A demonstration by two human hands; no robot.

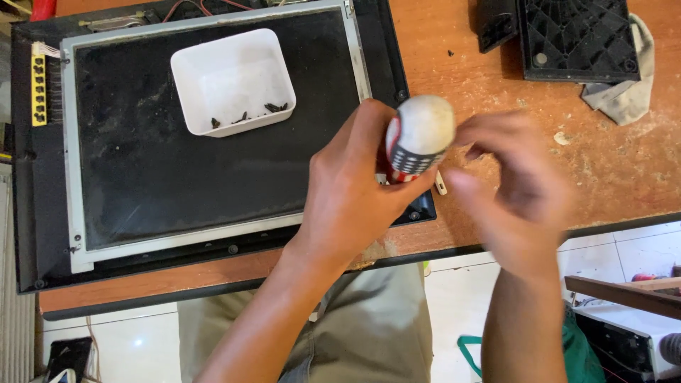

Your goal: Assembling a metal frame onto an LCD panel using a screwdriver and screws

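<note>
The left hand [355, 191] has its grip closed around a screwdriver [418, 138], holding it upright with the rounded, dusty white butt of the handle facing the camera; red and a dark ribbed band show lower on the handle. The tip is hidden under the hand, so where it touches cannot be told, but it stands over the lower right corner of the flat panel [213, 163]. The right hand [514, 191] is blurred, just beside the handle on its right, with the fingers loosely curled; its grip seems to hold nothing, though the blur makes that uncertain.

The panel lies face down on the table [482, 92], a dark sheet inside a grey metal frame set in a black surround. On the dark sheet, toward the top, sits a small white tray [191, 71]. A few small dark screws [278, 108] lie along its near edge; the rest of it is bare.

At the far right of the table a black ribbed plastic part [574, 35] rests on a grey cloth [628, 96].
</note>
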